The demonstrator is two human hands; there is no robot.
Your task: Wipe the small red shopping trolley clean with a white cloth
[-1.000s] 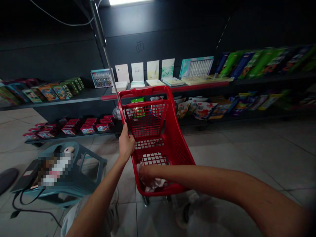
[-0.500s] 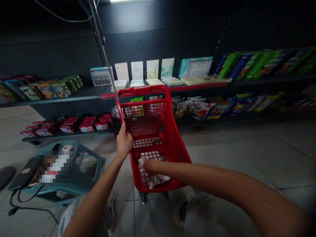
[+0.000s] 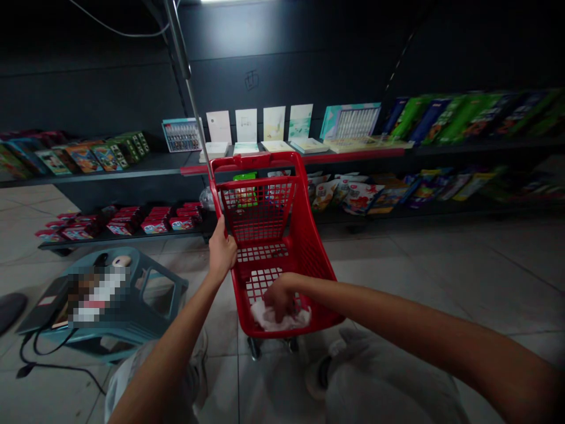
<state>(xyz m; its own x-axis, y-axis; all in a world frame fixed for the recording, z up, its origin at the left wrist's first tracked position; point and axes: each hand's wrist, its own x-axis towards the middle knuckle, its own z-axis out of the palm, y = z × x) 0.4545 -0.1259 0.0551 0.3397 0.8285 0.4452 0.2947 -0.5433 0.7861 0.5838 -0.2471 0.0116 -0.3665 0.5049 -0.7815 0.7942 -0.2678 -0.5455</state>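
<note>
- Closest to me, below and right of my right grip (image 3: 280, 297), is my knee (image 3: 379, 377) in light trousers.
- My right grip has just come down onto the white cloth (image 3: 280, 319). The fingers are curled on it, but I cannot tell if they pinch it or only press.
- This cloth lies crumpled on the bottom grid of the red plastic shopping cart (image 3: 256, 159), at the end near me.
- My left grip (image 3: 223, 253) is closed around the cart's left side.
- Left of that grip, a teal plastic stool (image 3: 136, 315) stands on the tiled floor (image 3: 397, 282), with a black cable (image 3: 44, 368) beside it.
- Beyond the cart, a dark shelf (image 3: 110, 172) carries red boxes (image 3: 154, 225) and printed packets (image 3: 353, 197) low, with white cards (image 3: 247, 126) and green boxes (image 3: 463, 118) higher.
</note>
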